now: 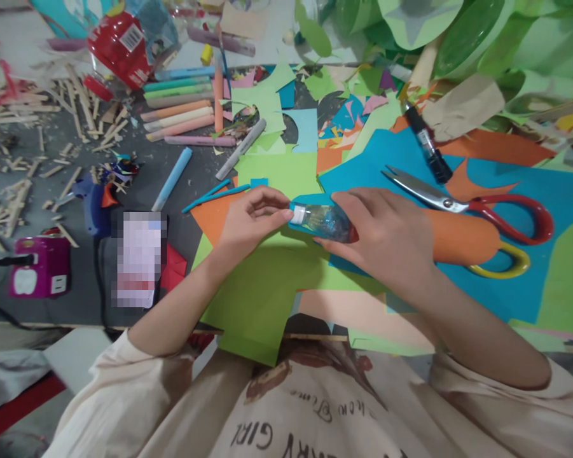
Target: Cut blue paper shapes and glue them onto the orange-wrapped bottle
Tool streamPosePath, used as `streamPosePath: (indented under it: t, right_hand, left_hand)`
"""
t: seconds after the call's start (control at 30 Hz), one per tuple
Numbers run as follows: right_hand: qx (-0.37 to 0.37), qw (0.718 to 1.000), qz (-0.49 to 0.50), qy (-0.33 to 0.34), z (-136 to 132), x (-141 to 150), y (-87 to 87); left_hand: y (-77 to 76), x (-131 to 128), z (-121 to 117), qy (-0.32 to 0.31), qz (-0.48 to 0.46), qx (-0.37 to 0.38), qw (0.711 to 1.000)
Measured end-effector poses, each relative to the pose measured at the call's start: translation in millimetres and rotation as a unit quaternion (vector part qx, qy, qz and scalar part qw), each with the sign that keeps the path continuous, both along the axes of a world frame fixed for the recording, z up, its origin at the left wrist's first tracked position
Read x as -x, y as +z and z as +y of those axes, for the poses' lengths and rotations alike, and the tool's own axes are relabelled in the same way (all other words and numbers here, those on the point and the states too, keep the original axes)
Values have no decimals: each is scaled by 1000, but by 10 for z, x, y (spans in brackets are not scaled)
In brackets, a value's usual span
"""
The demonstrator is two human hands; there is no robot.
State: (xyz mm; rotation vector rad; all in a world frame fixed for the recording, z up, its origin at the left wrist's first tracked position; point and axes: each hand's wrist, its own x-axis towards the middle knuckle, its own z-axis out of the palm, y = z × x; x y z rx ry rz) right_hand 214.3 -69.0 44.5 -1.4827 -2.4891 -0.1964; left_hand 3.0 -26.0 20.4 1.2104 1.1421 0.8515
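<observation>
A small clear plastic bottle with bluish, shiny contents and a white piece at one end [323, 219] lies sideways between the two hands, above green paper; any print on it is too small to read. The left hand [254, 219] has thumb and fingers drawn nearly together at the white end, while the right hand [386, 226] has its fingers curved around the other end, thumb below, gripping it.

Just right of it, a smooth orange paper tube [465, 237] lies across silver-bladed scissors with red and yellow handle loops [451, 202]. Under these spreads a flat, matte blue paper sheet [500, 299]. A glossy black marker [427, 143] bears pale lettering, not legible.

Left of the hands, a dark phone [139, 261] shows a pixelated screen. Beside it on the dark worktop [83, 312] stand a blue glue gun with an orange trigger [95, 207] and a magenta box-shaped plug [41, 267] marked with a white apple shape. Farther back, a rounded red plastic jar [119, 54] carries a white barcode label. The cream cloth shirt [286, 407] reads "how Time" and "GIRL" in dark letters.
</observation>
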Motion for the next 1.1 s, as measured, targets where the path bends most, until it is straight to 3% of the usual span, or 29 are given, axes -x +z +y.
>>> streamPosePath:
  t: [0.37, 0.6, 0.83, 1.1]
  right_hand:
    - [-7, 1000, -13, -1, 4, 11, -3]
    - [-40, 999, -13, 12, -5, 16, 3]
    - [24, 1000, -9, 4, -59, 32, -6]
    - [25, 1000, -6, 13, -77, 36, -16]
  left_hand:
    - [-21, 11, 3, -13, -6, -12, 1000]
    - [-31, 23, -3, -27, -35, 33, 998]
    - [-66, 38, -1, -58, -80, 74, 992]
    - [-29, -2, -41, -44, -55, 35, 997]
